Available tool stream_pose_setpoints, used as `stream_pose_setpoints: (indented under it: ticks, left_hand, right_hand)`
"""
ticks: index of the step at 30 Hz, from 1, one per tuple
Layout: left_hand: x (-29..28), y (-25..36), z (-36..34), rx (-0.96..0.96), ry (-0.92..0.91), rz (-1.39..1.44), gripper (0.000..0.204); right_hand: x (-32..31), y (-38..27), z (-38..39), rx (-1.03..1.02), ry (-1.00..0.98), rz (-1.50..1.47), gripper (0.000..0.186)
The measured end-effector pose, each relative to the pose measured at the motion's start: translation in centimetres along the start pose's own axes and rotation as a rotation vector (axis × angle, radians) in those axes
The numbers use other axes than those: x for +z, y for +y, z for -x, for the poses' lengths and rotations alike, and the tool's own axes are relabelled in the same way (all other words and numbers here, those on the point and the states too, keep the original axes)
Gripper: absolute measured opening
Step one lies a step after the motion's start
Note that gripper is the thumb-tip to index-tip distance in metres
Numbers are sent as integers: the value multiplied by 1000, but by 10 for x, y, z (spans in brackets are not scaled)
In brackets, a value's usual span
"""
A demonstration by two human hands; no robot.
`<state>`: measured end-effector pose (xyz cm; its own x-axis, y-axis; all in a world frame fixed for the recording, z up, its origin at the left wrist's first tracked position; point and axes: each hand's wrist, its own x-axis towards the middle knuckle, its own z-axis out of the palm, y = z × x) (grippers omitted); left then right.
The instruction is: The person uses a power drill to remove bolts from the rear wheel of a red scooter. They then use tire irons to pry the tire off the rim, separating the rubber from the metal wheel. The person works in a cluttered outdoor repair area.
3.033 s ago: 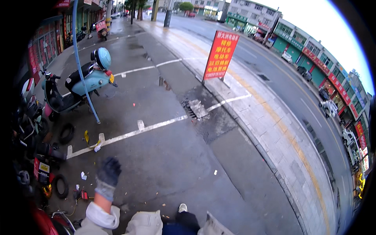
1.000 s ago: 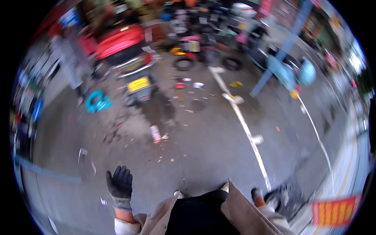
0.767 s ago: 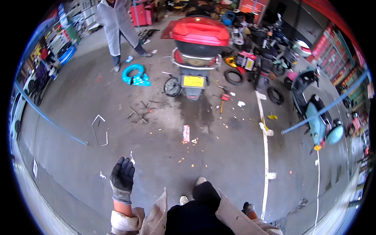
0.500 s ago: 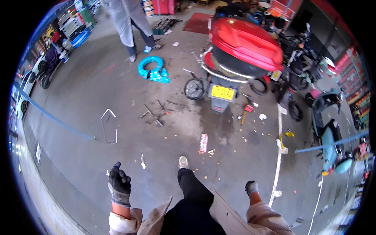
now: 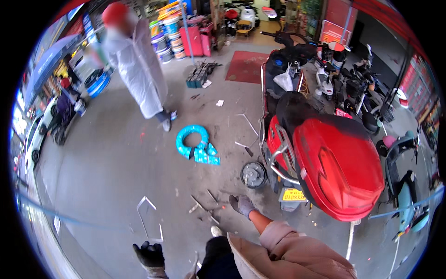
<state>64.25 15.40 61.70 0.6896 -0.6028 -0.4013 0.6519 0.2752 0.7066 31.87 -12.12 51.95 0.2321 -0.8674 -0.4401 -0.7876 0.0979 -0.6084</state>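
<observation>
My right hand (image 5: 242, 206), in a grey work glove, reaches forward over the floor, fingers loosely bent and nothing visible in it. Just left of it are several metal hand tools (image 5: 199, 203). A dark wheel hub (image 5: 253, 175) lies beyond it, beside a red scooter (image 5: 341, 167) with a big top box. My left hand (image 5: 150, 255), in a black and grey glove, is low at the left with fingers partly bent, apparently holding nothing. Nearest to it is a bent metal rod (image 5: 141, 211) on the floor. A tyre in blue wrapping (image 5: 182, 145) lies further off.
A person in a translucent raincoat and red headgear (image 5: 139, 69) stands at the far left. Stacked buckets (image 5: 174, 39), a red mat (image 5: 247, 66) and a toolbox (image 5: 199, 76) are behind. More scooters (image 5: 405, 195) line the right. Blue poles (image 5: 399, 207) cross both sides.
The view has tilted up and turned left, and I am nearer the scooter. My right hand has moved forward and inward from the lower right; my left hand sits lower in view.
</observation>
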Motion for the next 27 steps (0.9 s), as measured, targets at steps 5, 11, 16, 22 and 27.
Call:
stream_pose_setpoints:
  ticks: [5,11,16,22,27]
  left_hand:
    - [234,25,-177,-132,-220,17,45]
    - [631,36,-353,314,-860,-656,42]
    - [872,49,-573,257,-920,-529,40]
    - [950,-30,-674,-414,-902,-32,40]
    - [882,-117,-716,-492,-621,-106,37]
  right_hand:
    - [-50,-54,-114,141,114,-93,61]
    - [-61,-46,-324,253,299,-149,55]
    - [-66,-170,-509,-40,147,-433,49]
    - [-170,-235,-635,-26,161,-301,53]
    - [-301,-171,-751,22,337,-148,45]
